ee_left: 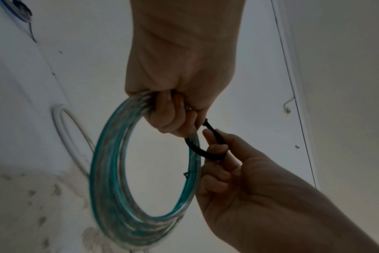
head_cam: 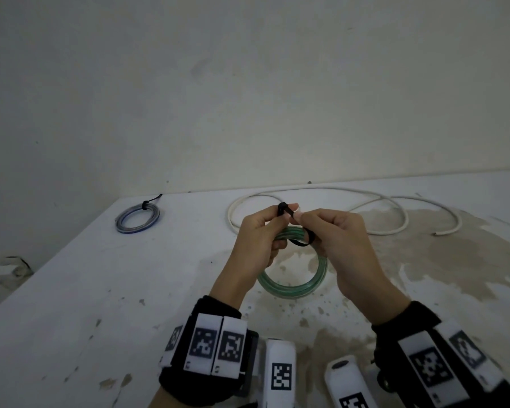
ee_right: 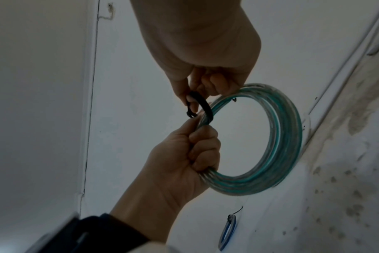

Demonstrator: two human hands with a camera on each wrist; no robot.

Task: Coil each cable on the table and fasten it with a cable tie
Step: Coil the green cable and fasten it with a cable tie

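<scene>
The left hand (head_cam: 255, 234) grips the green coil (head_cam: 295, 285) at its top, fingers curled round the bundled turns, prob. so the loops can't spring apart while the tie goes on; thumb & forefinger also pinch the head end of the black cable tie (head_cam: 299, 242) at centre frame in the head view. The right hand (head_cam: 336, 240) is clamped on the tie's other end, w/ the strap looped under the coil's strands just right of the left-hand grip; in the left wrist view its fingers (ee_left: 216, 149) curl round the loop. Judging by this, the step in hand is threading the tail into the head, not yet cinched: the loop looks slack. The coil hangs clear above the table (head_cam: 71, 290), lower centre of frame, so both hands get access all round it. Upper left on the table lies a blue coil (head_cam: 138, 219), already tied w/ a black tie. Upper right, a white cable (head_cam: 365, 198) sprawls loose, uncoiled, so it's left to do. The table is white, w/ brown stains & chipped patches, esp. right side & near edge. Behind is a plain pale wall (head_cam: 248, 83), scuffed, dim light. Wrist bands w/ printed markers sit at bottom of frame.
</scene>
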